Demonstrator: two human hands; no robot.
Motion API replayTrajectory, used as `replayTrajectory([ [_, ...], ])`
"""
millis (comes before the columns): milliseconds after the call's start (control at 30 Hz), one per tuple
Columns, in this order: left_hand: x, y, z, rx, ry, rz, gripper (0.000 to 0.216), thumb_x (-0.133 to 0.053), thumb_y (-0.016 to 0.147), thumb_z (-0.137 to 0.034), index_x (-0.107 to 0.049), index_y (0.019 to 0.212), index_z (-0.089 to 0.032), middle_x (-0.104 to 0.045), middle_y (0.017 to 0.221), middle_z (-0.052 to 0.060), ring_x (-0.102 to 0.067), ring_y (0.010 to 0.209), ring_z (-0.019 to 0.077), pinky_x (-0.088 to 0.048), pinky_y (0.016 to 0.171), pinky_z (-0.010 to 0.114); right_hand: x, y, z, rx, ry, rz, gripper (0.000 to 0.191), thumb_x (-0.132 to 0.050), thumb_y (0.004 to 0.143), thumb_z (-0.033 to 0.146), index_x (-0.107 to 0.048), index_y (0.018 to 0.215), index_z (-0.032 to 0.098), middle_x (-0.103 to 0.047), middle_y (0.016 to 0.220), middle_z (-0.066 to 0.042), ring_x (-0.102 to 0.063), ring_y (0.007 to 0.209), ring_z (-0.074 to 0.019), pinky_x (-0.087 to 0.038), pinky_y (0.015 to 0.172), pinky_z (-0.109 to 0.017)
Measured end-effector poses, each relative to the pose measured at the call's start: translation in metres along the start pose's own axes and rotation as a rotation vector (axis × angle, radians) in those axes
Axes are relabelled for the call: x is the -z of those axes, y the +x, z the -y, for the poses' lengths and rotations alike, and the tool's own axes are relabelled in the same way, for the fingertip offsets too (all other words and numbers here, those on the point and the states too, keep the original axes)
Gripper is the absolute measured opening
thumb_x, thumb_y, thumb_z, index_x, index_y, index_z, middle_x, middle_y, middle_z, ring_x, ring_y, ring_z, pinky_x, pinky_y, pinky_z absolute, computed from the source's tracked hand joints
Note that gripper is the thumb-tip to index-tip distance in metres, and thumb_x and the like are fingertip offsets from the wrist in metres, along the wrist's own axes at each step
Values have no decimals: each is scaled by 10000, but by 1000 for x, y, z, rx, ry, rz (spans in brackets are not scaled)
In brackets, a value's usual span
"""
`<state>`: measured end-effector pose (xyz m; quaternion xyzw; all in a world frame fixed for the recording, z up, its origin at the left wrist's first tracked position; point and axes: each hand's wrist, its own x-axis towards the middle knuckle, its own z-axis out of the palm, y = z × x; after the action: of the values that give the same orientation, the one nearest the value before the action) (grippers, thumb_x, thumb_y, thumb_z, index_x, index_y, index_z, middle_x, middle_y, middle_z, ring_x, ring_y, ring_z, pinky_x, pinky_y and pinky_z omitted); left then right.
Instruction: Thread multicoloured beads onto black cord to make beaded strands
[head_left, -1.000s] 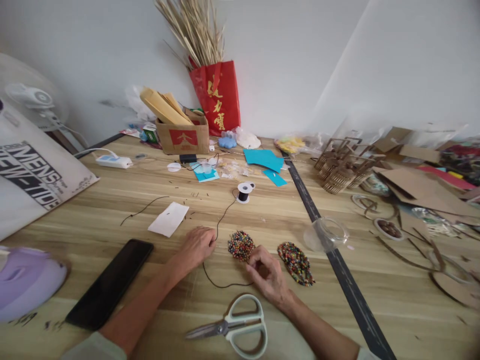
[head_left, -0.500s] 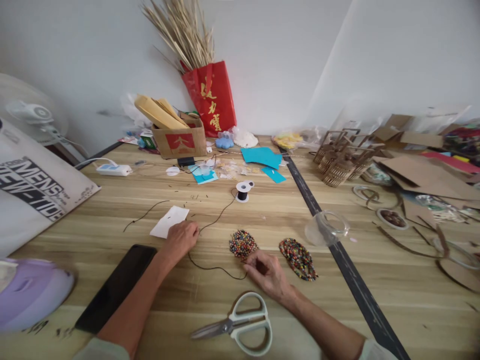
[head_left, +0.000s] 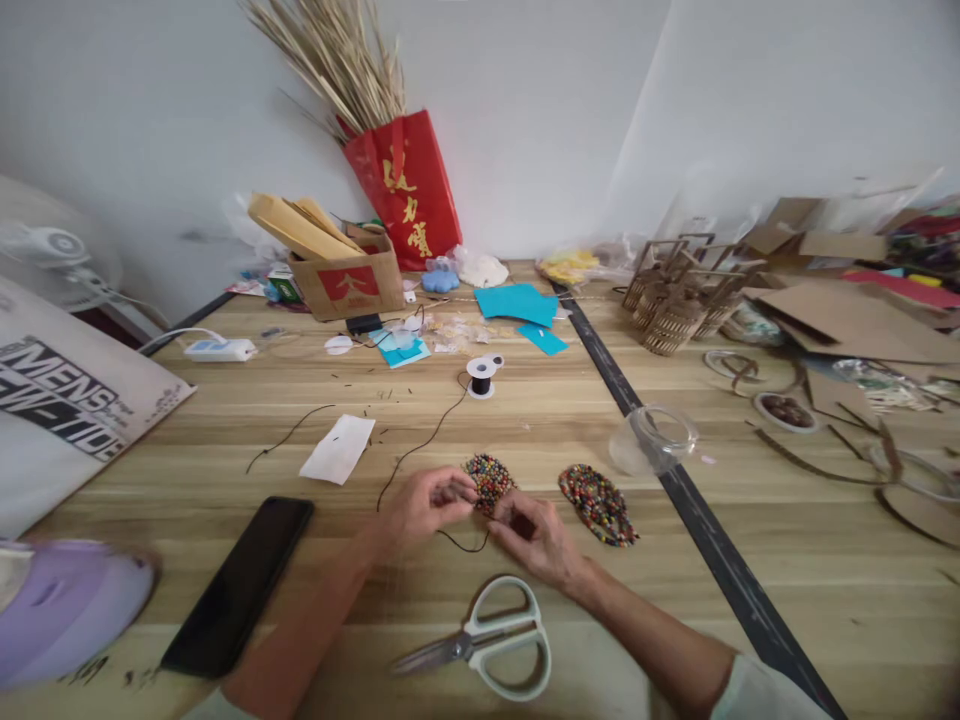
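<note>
My left hand [head_left: 420, 508] is pinched at the left edge of a round patch of many-coloured beads [head_left: 489, 478], with a thin black thread [head_left: 420, 445] running from it back to a small spool [head_left: 481, 376]. My right hand [head_left: 534, 538] is closed beside the patch's near edge, where a loop of the thread hangs between both hands. A second, oval beaded patch [head_left: 598, 504] lies just right of my right hand.
White-handled scissors [head_left: 487, 642] lie in front of my hands, a black phone [head_left: 238, 585] to the left. A white paper scrap [head_left: 338, 449], an overturned clear jar [head_left: 650, 441], cardboard pieces [head_left: 847, 330], a box [head_left: 346, 280] and a red bag [head_left: 405, 190] lie further off.
My left hand went left along the thread toward the paper scrap, then came back right to the round beaded patch. The thread loop between my hands got shorter. My right hand barely moved.
</note>
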<state>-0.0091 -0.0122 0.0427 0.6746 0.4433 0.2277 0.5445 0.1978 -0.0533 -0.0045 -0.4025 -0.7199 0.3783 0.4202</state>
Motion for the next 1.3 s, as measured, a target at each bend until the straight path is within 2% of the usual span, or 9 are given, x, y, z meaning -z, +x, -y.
replayTrajectory([
  [100,-17,-2,-1,55,-155,180,343,-730,678,-240,-589,974,-139,-693,906,58,-630,825,162,-472,752,270,0,0,-2,-26,6,2,131,-579,849,254,-545,757,167,-538,624,24,-435,522,-80,-339,486,-184],
  [233,-29,-1,3,92,-154,147,256,-709,656,-192,-556,856,-142,-640,718,0,-595,694,133,-437,660,240,0,0,-3,-42,28,23,139,-577,853,269,-551,766,164,-532,623,23,-431,525,-80,-330,482,-184],
  [367,-32,0,9,123,-148,124,147,-648,682,-216,-550,758,-139,-605,625,-9,-569,600,123,-441,610,242,1,0,-1,-26,21,29,188,-569,862,304,-543,738,164,-512,623,23,-427,545,-85,-335,498,-191],
  [600,-29,-2,11,154,-22,189,40,-567,675,-165,-541,698,-146,-612,579,-8,-571,547,123,-445,564,231,2,1,0,-30,30,36,223,-563,869,339,-554,737,160,-513,605,21,-443,542,-90,-340,492,-188],
  [767,-26,-6,4,188,61,215,44,-540,664,-127,-544,703,-146,-607,584,-16,-572,558,123,-422,552,217,3,1,-2,-33,21,51,234,-544,879,327,-556,720,156,-499,598,20,-437,557,-97,-346,522,-197],
  [967,-23,-7,-7,172,210,227,54,-575,638,-90,-585,671,-132,-526,567,-44,-475,564,91,-349,546,199,4,1,0,-23,12,101,259,-523,893,336,-571,712,156,-500,586,18,-425,549,-101,-330,528,-208],
  [1033,-24,-6,-4,163,123,220,97,-591,639,-94,-585,728,-132,-542,616,-39,-487,598,92,-362,565,197,4,1,1,-11,12,116,261,-524,896,336,-580,715,157,-517,596,12,-439,554,-102,-339,535,-207],
  [1167,-33,-3,7,159,-211,212,289,-657,634,-132,-547,900,-146,-610,774,-8,-555,703,107,-416,613,194,3,0,1,31,12,116,269,-533,894,344,-578,707,156,-532,604,7,-464,562,-104,-352,548,-206],
  [1300,-43,-1,12,188,-336,167,309,-738,645,-279,-530,826,-141,-582,650,-26,-502,546,75,-403,524,189,2,-1,-1,14,7,94,272,-531,896,346,-563,701,159,-530,587,12,-447,537,-98,-338,515,-197],
])
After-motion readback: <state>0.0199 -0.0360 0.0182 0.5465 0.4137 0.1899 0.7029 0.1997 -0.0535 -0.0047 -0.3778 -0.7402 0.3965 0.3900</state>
